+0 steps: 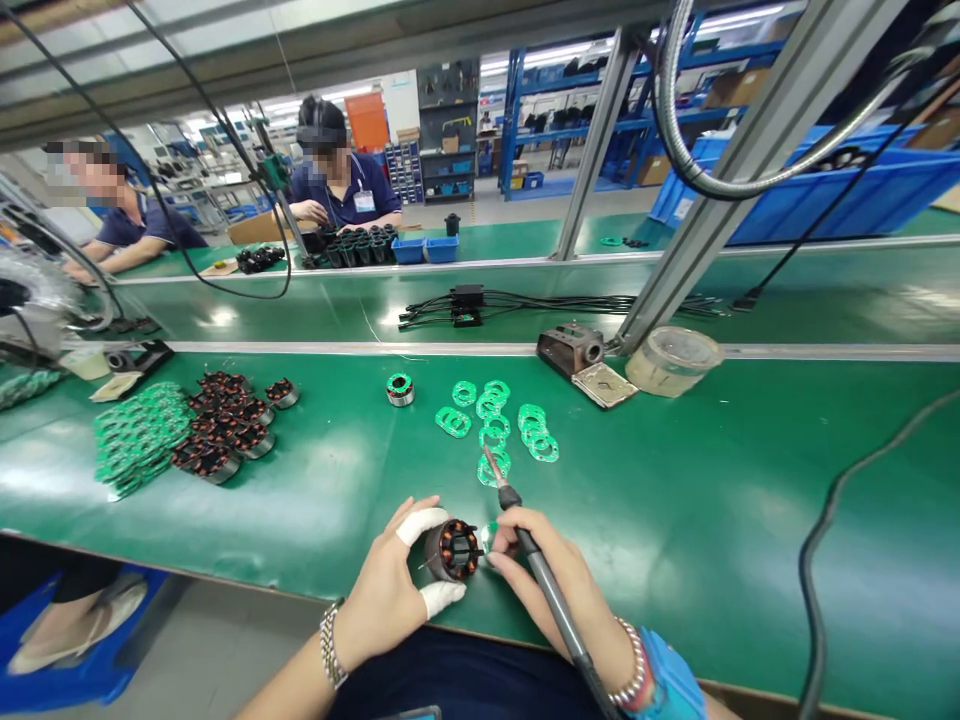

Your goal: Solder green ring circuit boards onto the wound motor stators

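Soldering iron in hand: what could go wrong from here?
The right hand holds the soldering iron and pinches a green ring, so the ring might slip. The iron's tip points toward loose green rings and, if hot, might scorch one. The left hand holds the wound core near the table edge; it could drop.

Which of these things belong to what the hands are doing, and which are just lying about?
Likely part of the job:
wound core, in the left hand
small green piece and soldering iron, in the right hand
loose green rings

Apparently just lying about:
black cables
large blue bin
small blue trays
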A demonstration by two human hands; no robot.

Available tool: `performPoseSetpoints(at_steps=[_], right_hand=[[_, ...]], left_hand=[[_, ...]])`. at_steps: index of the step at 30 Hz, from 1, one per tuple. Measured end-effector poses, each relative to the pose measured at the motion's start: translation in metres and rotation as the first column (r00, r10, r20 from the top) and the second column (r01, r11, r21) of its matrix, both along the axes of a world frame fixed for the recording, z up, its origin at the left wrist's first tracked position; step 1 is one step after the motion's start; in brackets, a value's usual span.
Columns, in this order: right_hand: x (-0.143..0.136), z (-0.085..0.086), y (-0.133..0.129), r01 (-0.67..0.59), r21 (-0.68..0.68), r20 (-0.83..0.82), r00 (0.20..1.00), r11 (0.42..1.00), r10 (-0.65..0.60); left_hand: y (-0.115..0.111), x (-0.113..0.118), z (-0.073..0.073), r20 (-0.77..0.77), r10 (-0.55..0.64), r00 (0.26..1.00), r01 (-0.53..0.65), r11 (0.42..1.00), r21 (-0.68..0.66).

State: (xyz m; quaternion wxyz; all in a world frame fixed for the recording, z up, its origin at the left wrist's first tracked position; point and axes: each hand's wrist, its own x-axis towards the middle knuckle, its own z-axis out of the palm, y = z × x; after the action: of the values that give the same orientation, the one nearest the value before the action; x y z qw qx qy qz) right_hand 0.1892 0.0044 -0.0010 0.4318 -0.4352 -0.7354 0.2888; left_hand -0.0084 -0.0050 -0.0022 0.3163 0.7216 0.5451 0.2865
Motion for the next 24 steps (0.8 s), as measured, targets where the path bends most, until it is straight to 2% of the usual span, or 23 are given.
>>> performPoseSetpoints(at_steps=[4,7,9,12,15,19,22,24], right_hand=[[-0.002,0.001,0.000,-0.005,-0.066,-0.023,1.000,0.998,0.004],[-0.003,0.000,-0.001,-0.006,-0.083,-0.015,1.000,0.996,0.005],[-0.004,-0.002,-0.002,0.006,-0.061,0.007,1.000,0.998,-0.005],[-0.004,-0.004,-0.004,0.009,0.028,0.061,0.998,1.000,-0.011],[-0.004,-0.007,-0.006,-0.010,0.075,0.096,0.995,0.997,0.003],[-0.005,-0.011,-0.005,-0.038,0.071,0.109,0.994,0.997,0.030],[0.001,-0.008,-0.002,-0.035,0.095,0.120,0.992,0.995,0.024],[0.010,-0.003,0.001,0.012,0.119,0.114,0.993,0.993,-0.026]], left_hand=[[-0.006,0.002,-0.003,0.062,0.039,0.997,-0.042,0.998,0.039],[-0.009,0.004,-0.005,0.130,-0.006,0.991,-0.008,0.994,0.112],[-0.011,0.006,-0.004,0.153,-0.063,0.986,0.035,0.983,0.178],[-0.013,0.013,-0.002,0.104,-0.091,0.990,0.064,0.970,0.236],[-0.014,0.017,0.003,0.050,-0.091,0.995,0.078,0.974,0.211],[-0.010,0.016,0.006,0.092,-0.117,0.989,0.100,0.979,0.175],[-0.004,0.008,0.002,0.159,-0.131,0.979,0.114,0.987,0.112],[0.002,0.000,-0.003,0.207,-0.101,0.973,0.097,0.995,0.032]])
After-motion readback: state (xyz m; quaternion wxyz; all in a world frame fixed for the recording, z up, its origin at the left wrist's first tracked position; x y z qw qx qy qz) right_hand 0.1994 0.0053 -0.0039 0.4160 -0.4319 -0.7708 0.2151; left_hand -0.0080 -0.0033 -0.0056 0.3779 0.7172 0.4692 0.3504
